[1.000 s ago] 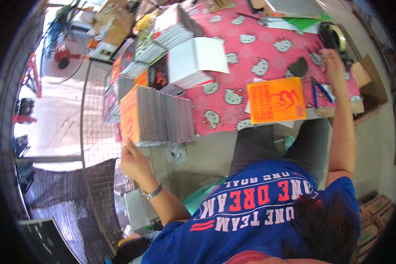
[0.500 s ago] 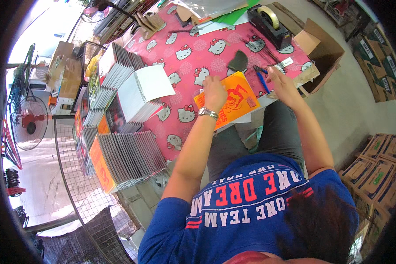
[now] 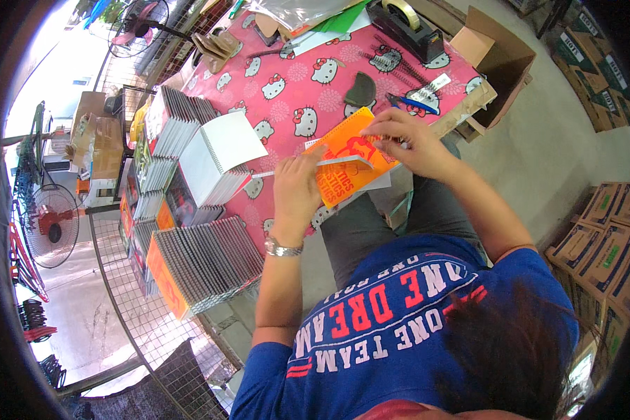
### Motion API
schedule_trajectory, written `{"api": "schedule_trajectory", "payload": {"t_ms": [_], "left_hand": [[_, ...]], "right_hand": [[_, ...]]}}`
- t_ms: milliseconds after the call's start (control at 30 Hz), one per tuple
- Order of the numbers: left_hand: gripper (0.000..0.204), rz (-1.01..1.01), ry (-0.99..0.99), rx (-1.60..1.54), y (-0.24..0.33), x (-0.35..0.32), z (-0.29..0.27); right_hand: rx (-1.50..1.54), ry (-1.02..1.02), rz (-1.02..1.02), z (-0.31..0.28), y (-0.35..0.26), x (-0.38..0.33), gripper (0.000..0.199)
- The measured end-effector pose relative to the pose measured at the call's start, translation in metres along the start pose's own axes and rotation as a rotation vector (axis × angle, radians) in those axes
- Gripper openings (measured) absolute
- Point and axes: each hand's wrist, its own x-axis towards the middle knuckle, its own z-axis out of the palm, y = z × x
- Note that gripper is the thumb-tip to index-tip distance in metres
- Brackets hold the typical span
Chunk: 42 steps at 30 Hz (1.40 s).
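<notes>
An orange spiral-bound notebook (image 3: 339, 185) with red print lies at the table's near edge, in front of me. My left hand (image 3: 297, 185) is closed at its left side, gripping a narrow pale strip (image 3: 339, 161) that crosses above the cover. Whether the strip is a separate piece or a lifted page edge is unclear. Over the notebook's right part, my right hand (image 3: 409, 143) has its fingers drawn together; anything between them is too small to tell. Blue-handled pliers (image 3: 418, 105) rest beyond the right hand, beside a dark grey curved piece (image 3: 360, 91).
Stacks of spiral notebooks (image 3: 206, 259) line the table's left side, one with white pages showing (image 3: 224, 143). Loose dark coils (image 3: 395, 66), a tape dispenser (image 3: 413, 31) and an open cardboard box (image 3: 500, 70) are at the far right. Packed cartons (image 3: 602, 234) stand on the floor at right.
My right hand has left the pliers, which lie on the table, and come left over the notebook. My left hand has shifted left and now grips the pale strip.
</notes>
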Motion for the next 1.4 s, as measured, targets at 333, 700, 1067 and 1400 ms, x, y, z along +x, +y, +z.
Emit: {"api": "schedule_trajectory", "payload": {"t_ms": [333,700,1067,1400], "left_hand": [[0.022,0.109,0.164,0.159,0.011,-0.012,0.025],[0.026,0.180,0.221,0.198,0.002,-0.013,0.033],[0.022,0.257,0.302,0.199,0.001,0.003,0.039],[0.018,0.250,0.225,0.131,0.017,0.009,0.038]], "right_hand": [[-0.027,-0.114,-0.073,0.008,-0.013,-0.003,0.028],[-0.433,-0.288,-0.237,0.006,-0.017,0.004,0.043],[0.283,-0.262,0.158,0.008,-0.001,0.005,0.043],[-0.087,-0.036,-0.157,0.016,-0.001,0.007,0.037]]}}
